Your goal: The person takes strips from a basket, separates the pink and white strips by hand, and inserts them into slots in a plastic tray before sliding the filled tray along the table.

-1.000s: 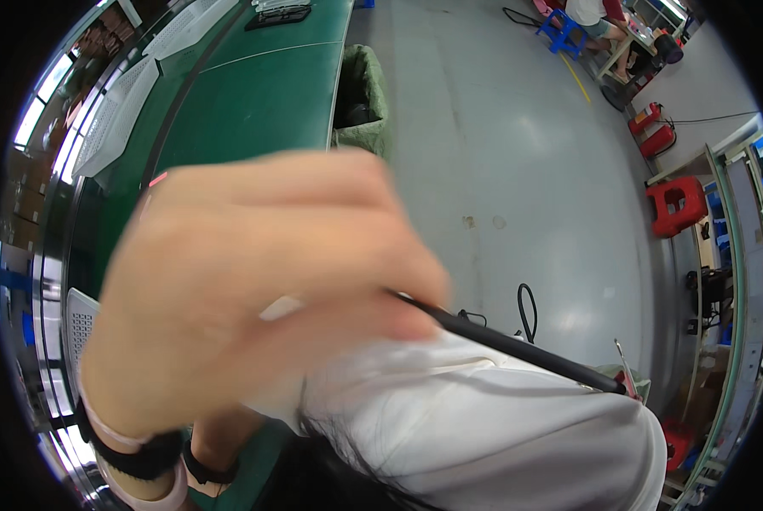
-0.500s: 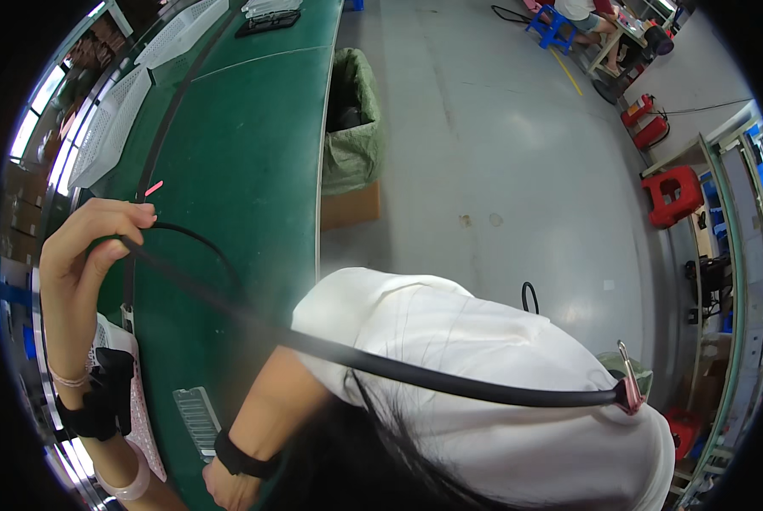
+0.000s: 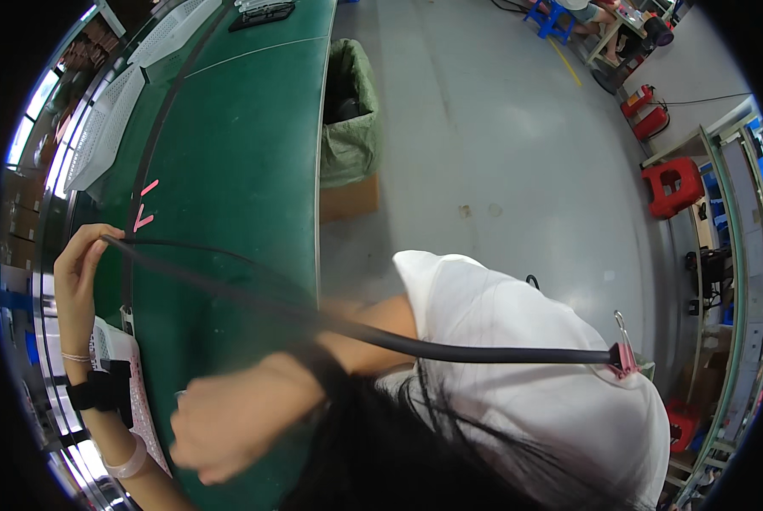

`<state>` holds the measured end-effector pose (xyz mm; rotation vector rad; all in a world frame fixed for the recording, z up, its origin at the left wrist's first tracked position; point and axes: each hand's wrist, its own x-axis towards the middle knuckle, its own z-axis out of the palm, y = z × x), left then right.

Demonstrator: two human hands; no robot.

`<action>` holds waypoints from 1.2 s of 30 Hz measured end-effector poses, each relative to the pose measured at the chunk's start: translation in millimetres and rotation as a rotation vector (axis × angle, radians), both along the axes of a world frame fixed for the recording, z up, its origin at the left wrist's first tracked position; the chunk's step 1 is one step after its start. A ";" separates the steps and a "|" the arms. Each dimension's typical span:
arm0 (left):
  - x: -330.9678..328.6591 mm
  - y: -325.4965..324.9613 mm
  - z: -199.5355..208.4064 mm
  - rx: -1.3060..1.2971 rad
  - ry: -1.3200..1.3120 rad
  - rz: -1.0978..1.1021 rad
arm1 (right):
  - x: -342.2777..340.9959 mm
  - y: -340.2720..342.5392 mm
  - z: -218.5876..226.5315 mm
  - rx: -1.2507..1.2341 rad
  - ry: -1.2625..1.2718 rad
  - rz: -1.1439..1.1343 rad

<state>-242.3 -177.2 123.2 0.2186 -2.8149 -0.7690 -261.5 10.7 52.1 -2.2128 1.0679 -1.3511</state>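
Observation:
At the left, over the far side of the green table (image 3: 228, 153), my left hand (image 3: 81, 264) has thumb and fingers together. A black cable (image 3: 449, 350) reaches those fingertips; what is between them, if anything, is too small to tell. Several thin pink strips (image 3: 143, 223) lie just beyond, along the black strip (image 3: 153, 145) on the table. My right hand (image 3: 236, 417) is over the near part of the table, back of the hand up. Motion smears it and its fingertips are hidden, so its grip does not show.
The cable crosses in front of my right arm to a pink binder clip (image 3: 627, 359) on my white shirt. White perforated baskets (image 3: 109, 128) line the table's far side. A green-lined bin (image 3: 351, 149) stands against its edge. A white basket (image 3: 119, 345) is beside my left forearm.
My left hand has drawn back toward me and slightly left, and more pink strips show. My right hand has risen toward the camera; the clear ridged plastic tray beside it is out of sight.

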 end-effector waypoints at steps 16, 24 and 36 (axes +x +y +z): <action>-65.8 48.6 -42.2 0.159 0.103 0.054 | 0.8 -11.3 0.5 -0.188 -0.016 -0.110; -89.6 72.1 -29.1 0.505 0.092 -0.174 | 23.2 26.5 41.9 -0.435 0.007 -0.045; -51.7 47.0 -72.5 0.273 0.075 -0.003 | -56.0 -27.0 -5.3 -0.144 0.074 -0.205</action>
